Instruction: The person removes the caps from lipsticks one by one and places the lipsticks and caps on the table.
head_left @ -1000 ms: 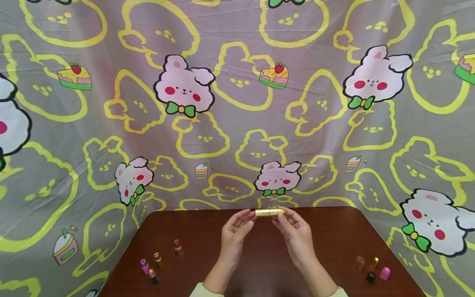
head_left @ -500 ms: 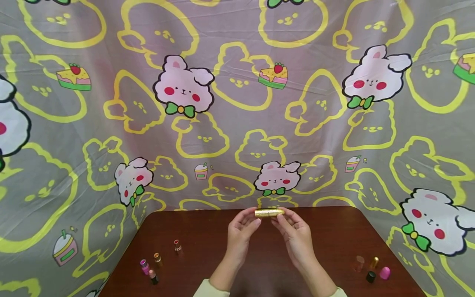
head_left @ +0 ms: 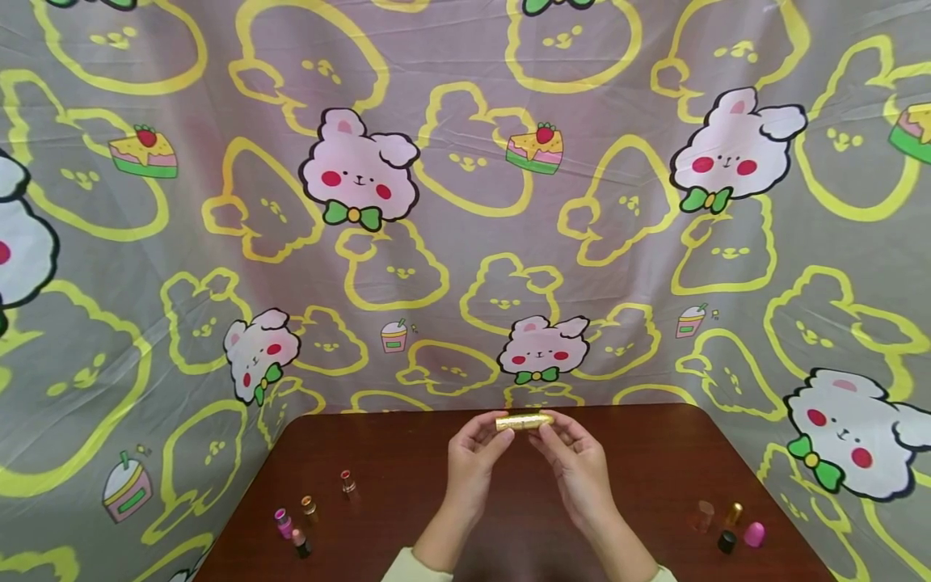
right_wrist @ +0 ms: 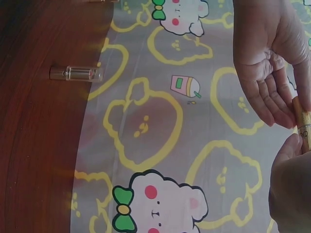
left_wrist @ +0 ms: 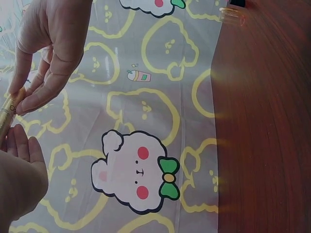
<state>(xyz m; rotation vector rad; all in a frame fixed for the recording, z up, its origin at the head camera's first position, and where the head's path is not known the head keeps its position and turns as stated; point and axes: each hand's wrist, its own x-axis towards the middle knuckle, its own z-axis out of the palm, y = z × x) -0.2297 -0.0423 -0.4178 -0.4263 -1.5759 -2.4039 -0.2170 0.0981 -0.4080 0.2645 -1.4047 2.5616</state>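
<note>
A gold lipstick tube [head_left: 524, 422] lies level between my two hands, raised in front of me over the far part of the table. My left hand [head_left: 473, 459] pinches its left end between thumb and fingers. At the other end, the thumb and fingers of my right hand [head_left: 573, 465] grip the rounded tip. A thin seam runs round the tube [left_wrist: 6, 112] near its middle in the left wrist view. In the right wrist view the tube [right_wrist: 304, 124] sits at the edge of the frame, partly hidden by the fingers.
On the table's left stand uncapped lipsticks: a magenta one [head_left: 284, 523], an orange-topped one [head_left: 309, 508], a pale pink one with black base [head_left: 301, 543] and a red one [head_left: 348, 483]. At right are a clear cap [head_left: 705, 516], gold cap [head_left: 735, 513], black cap [head_left: 726, 542] and pink cap [head_left: 754, 534].
My left hand has moved right, its thumb coming onto the tube's left end. Both hands and the tube have since dropped slightly and shifted a little left.
</note>
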